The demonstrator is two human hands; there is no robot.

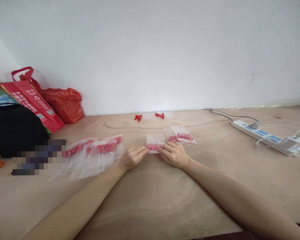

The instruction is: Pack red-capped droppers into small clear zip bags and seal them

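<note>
Both hands rest on the wooden worktop, pinching one small clear zip bag between them: left hand grips its left near corner, right hand its right near corner. The bag lies flat, just beyond the fingertips, long axis left to right, holding a row of red pieces. Neither hand is nearer. Two filled bags lie just far-right of it; a pile of filled bags sits left. Loose red pieces lie by the far wall. A power strip lies far right.
</note>
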